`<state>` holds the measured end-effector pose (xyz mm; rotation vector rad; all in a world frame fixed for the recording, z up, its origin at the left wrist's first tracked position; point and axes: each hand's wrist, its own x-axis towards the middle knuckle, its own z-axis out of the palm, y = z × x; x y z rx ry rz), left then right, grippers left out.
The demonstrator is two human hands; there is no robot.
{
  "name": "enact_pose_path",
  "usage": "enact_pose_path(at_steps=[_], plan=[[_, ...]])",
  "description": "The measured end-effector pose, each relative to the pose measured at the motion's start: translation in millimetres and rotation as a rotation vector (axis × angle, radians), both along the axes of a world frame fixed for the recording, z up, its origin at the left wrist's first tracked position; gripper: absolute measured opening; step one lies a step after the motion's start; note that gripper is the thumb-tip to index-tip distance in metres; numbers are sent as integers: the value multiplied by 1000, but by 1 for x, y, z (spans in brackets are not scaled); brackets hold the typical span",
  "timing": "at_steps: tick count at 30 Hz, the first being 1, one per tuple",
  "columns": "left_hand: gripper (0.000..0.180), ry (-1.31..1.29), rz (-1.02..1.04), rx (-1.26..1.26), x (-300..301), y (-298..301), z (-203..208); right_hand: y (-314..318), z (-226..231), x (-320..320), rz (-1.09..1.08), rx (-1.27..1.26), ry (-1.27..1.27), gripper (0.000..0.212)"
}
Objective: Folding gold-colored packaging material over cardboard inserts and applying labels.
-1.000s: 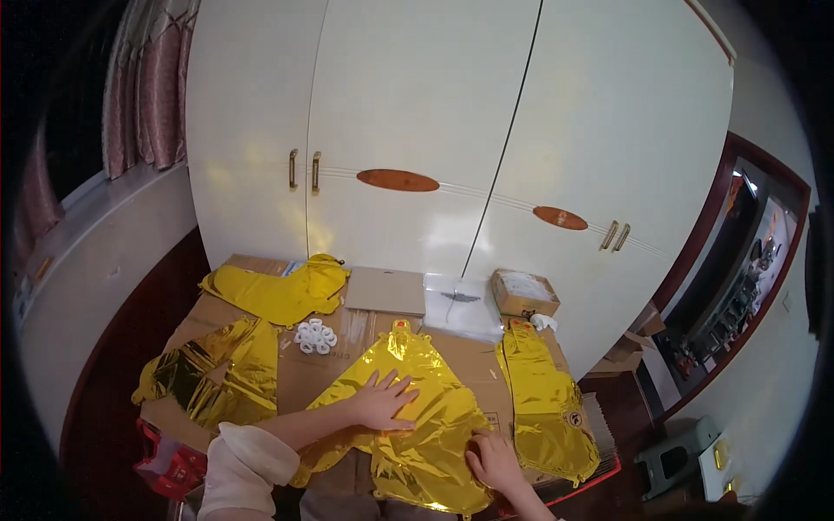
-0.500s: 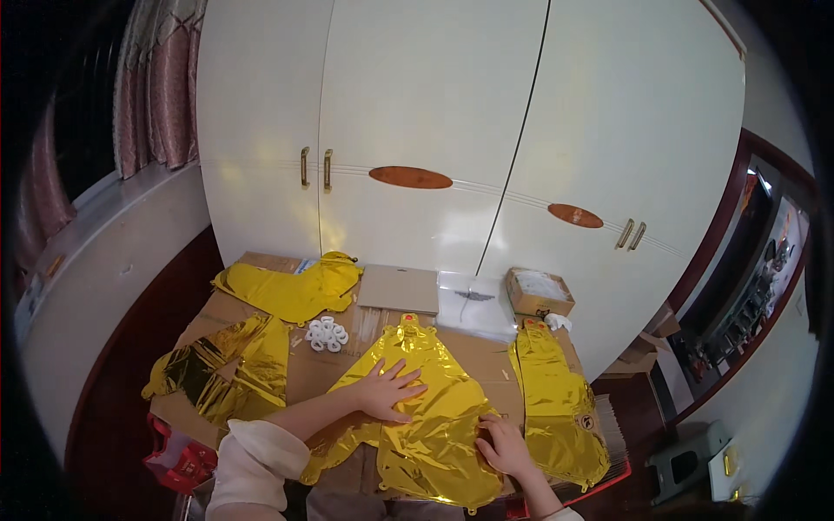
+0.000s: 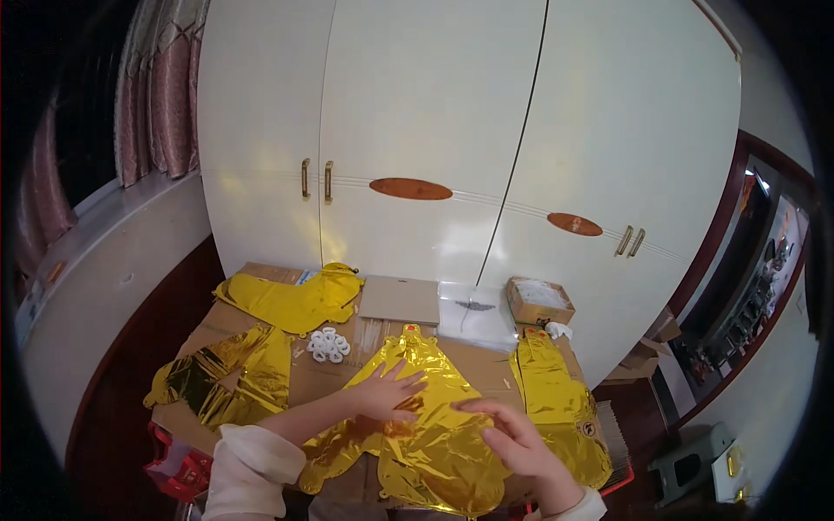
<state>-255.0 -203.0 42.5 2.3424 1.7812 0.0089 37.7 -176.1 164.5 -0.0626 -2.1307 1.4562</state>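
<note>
A flat gold foil balloon (image 3: 443,451) lies in front of me on the cardboard, its narrow end with a small red spot pointing away. My left hand (image 3: 388,395) rests on its middle with the fingers spread. Over the balloon's right part is my right hand (image 3: 512,438), its fingers apart and holding nothing; the fingertips are over the foil, and whether they touch it I cannot tell. Further gold foil balloons lie around: one at the left (image 3: 230,369), one at the far left (image 3: 291,300) and one at the right (image 3: 556,404).
A cluster of white rings (image 3: 327,345) sits beyond my left forearm. Along the back are a grey-brown board (image 3: 400,300), a clear plastic bag (image 3: 476,314) and a small cardboard box (image 3: 539,300). White cabinet doors (image 3: 417,104) rise behind. A red bag (image 3: 176,464) hangs at the lower left.
My right hand has lifted from the balloon's right edge and moved inward over the foil, its fingers now extended. My left hand stays on the balloon. The view has tilted slightly.
</note>
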Motion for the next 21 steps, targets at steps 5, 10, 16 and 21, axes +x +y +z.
enact_pose_path(at_steps=[5,10,16,21], plan=[[70,-1102,-290,172,41,-66,160,-56,86,-14,507,-225,423,42],[52,-1474,-708,57,51,-178,240,-65,109,-45,1023,-99,524,39],[25,-1344,-1411,374,38,-217,258,-39,102,-76,1520,277,449,35],[40,-835,-1399,-299,-83,-197,197,5,75,-91,1616,642,177,32]])
